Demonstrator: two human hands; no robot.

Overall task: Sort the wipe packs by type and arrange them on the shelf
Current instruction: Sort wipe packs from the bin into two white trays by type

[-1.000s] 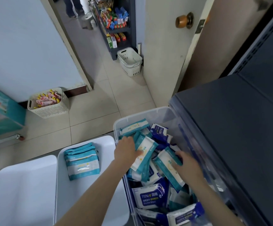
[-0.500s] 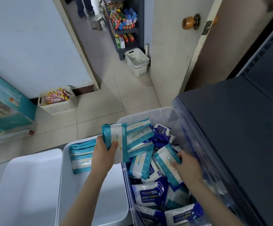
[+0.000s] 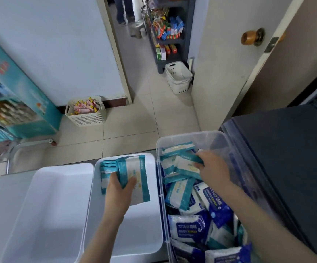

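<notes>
Wipe pack (image 3: pixel 137 175), flat glossy pouch, left hand (image 3: pixel 118 188) gripping, white tray (image 3: pixel 140 234)

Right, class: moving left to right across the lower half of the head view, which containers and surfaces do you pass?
Left white tray → middle white tray, holding teal wipe packs → clear bin of mixed packs → dark shelf.
</notes>
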